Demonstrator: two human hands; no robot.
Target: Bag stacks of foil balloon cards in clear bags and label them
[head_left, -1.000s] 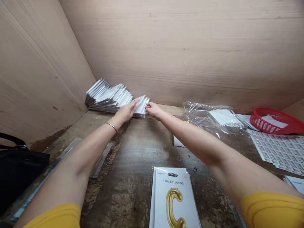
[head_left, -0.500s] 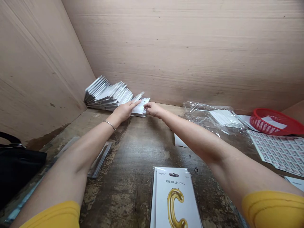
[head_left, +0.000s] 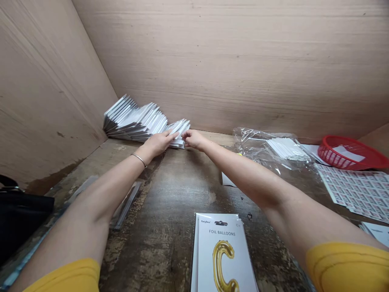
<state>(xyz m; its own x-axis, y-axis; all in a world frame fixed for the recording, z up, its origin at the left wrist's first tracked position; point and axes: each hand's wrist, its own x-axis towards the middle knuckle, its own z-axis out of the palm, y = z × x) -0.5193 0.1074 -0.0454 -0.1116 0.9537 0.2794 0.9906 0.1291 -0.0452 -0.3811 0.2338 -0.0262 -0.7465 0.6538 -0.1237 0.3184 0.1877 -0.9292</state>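
A small group of white flat packets (head_left: 180, 126) leans in a tilted fan near the back wall, between my two hands. My left hand (head_left: 159, 143), with a bangle on the wrist, reaches over their left side, its fingers closed on the near edges; the thumb is partly hidden. At their right edge, my right hand (head_left: 193, 140) has its fingers curled and pinched against the packets. A longer row of similar white packets (head_left: 136, 119) leans in the left back corner. Close to me lies a foil balloon packet (head_left: 225, 255) showing a gold letter C, on top of another.
White sticks (head_left: 287, 149) lie in a clear plastic bag (head_left: 253, 142) at the back right. Farther right are a red basket (head_left: 337, 156) and printed sticker sheets (head_left: 358, 188). A black bag (head_left: 24, 219) sits at the left. Wooden walls (head_left: 231, 61) enclose the back and sides.
The packets between my hands, lying mostly flat with one raised before, now stand tilted in a fan. Both hands stay at nearly the same place. The view has shifted slightly.
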